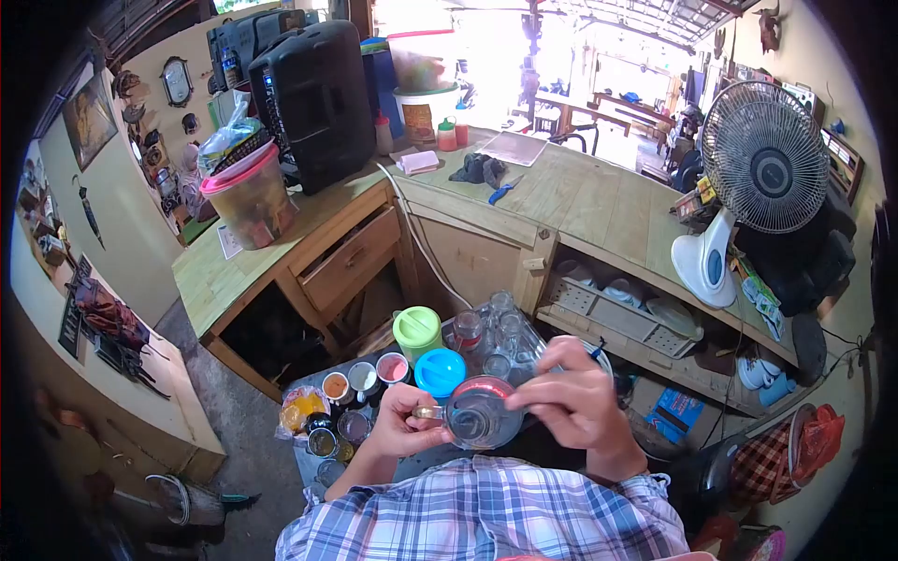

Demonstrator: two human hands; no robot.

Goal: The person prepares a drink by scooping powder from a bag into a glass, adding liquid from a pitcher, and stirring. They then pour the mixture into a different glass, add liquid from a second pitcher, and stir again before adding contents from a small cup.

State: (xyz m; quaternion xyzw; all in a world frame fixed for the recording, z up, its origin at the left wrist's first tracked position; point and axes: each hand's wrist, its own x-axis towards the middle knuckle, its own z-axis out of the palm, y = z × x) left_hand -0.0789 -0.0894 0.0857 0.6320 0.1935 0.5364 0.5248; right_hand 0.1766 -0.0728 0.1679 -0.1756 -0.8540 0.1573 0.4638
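My left hand (407, 425) grips the handle of a clear round mug (482, 425), whose mouth faces up towards me. At the mug's right rim are the bent fingertips of my right hand (572, 397); whether they pinch something small there is hidden. Just beyond the mug stand a blue-lidded container (440, 372) and a green-lidded container (417, 329). Several clear glasses (500, 332) crowd together behind my right hand. To the left are open cups holding orange powder (337, 385), a white substance (363, 378) and something pinkish (393, 367).
A wooden counter (599, 210) wraps round the low work area, with an open drawer (351, 257) on its left part. On it stand a black speaker (313, 103), a pink-lidded tub (248, 196) and a white fan (762, 168). Shelves (645, 323) sit beneath at right.
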